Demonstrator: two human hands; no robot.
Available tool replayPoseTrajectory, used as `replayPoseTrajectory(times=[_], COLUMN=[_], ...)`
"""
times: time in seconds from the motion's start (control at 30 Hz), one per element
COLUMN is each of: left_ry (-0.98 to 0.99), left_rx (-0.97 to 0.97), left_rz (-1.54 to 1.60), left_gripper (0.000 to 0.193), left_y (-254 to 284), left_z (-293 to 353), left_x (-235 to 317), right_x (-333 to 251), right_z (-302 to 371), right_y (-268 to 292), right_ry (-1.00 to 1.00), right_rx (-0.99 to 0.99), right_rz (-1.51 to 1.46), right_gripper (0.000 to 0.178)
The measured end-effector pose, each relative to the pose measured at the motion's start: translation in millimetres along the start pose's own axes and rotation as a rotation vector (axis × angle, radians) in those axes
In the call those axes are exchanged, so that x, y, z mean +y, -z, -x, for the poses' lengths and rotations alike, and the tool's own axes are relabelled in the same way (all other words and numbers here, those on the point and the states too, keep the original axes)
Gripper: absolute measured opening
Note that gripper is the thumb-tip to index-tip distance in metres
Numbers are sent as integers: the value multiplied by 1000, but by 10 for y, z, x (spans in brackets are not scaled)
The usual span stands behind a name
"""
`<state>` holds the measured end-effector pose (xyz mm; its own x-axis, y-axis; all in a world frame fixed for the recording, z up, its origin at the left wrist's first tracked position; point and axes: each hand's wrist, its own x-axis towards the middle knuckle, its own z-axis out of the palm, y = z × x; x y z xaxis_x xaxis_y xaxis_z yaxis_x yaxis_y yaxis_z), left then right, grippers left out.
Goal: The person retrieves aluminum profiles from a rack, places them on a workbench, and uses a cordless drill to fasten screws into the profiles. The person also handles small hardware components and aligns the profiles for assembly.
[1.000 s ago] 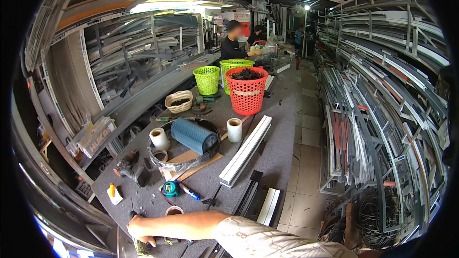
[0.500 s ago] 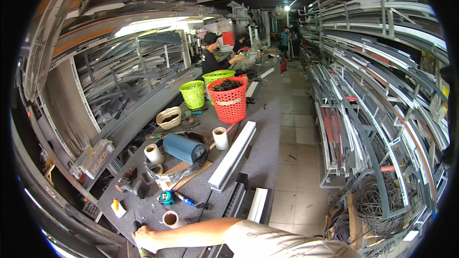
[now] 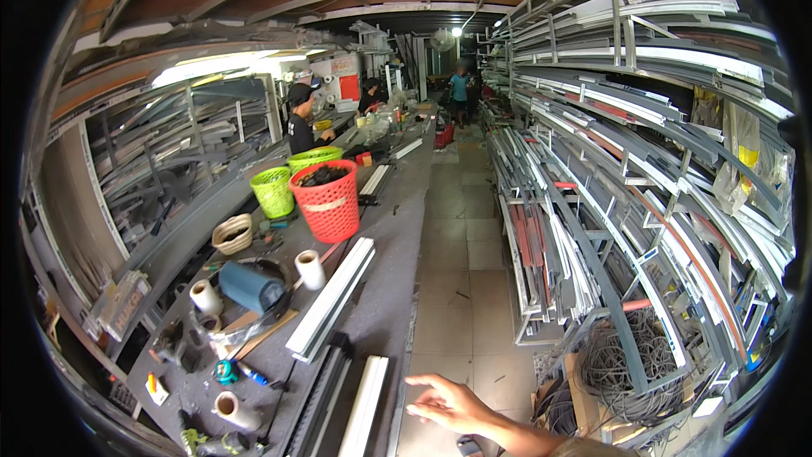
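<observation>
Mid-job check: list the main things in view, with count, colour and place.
Bench: one, grey, centre-left
Red basket: one, red, on bench
Green baskets: two, lime, behind red basket
Beige basket: one, beige, left of red basket
Ribbed cylinder: one, blue, between two rolls
Rolls: three, whitish, on bench
Tape measure: one, teal, near bench end
White profiles: two, white, near bench end
Rack profiles: many, mostly grey and white, right side
Cable coils: several, grey, lower right
Co-workers: three, dark or blue clothes, background
Right hand: one, bare, open, beside bench
</observation>
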<state>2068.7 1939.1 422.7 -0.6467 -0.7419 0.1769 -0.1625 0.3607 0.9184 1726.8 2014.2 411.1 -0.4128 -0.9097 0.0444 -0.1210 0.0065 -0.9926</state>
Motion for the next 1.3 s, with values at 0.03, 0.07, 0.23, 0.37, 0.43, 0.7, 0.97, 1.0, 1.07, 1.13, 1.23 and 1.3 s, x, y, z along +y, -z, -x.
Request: replayPoseTrajectory(times=[0.03,0.07,0.23,0.37,0.43,0.7,0.97,1.0,1.07,1.13,1.23,1.3], left_ry=[-19,-44,-83,12,39,38,16,27,47,58,55,33], left_rx=[-35,-68,-263,-484,-580,-822,-826,-838,-859,-887,-878,-800], left_rz=[17,31,103,-135,-113,-212,-109,-103,-92,-83,-106,-106], left_gripper=[34,34,32,47,49,57,49,49,50,51,52,49], left_y=[-168,-354,-1542,-2712,-3093,-3941,-4738,-4837,-5036,-5222,-5364,-5455], left_z=[-107,-230,-871,-1673,-1903,-2896,-4155,-4387,-4926,-5519,-6395,-6971], left_x=[80,155,474,416,321,91,113,65,-53,-152,-189,-192], right_x=[223,440,1229,1728,2061,2896,2963,2982,3036,3098,3109,3064], right_z=[72,102,383,495,621,794,-422,-657,-1198,-1809,-2651,-3132], right_y=[203,400,1358,2083,2567,3645,4217,4306,4547,4834,5283,5662], right_ry=[-78,-132,-117,20,-150,-368,-441,-408,-399,-402,-300,-464], right_rx=[29,56,-82,-189,-135,240,99,79,10,-80,-40,-84], right_rz=[4,6,341,652,563,645,537,520,488,538,696,717], right_gripper=[54,54,42,48,51,65,66,66,69,68,64,61])
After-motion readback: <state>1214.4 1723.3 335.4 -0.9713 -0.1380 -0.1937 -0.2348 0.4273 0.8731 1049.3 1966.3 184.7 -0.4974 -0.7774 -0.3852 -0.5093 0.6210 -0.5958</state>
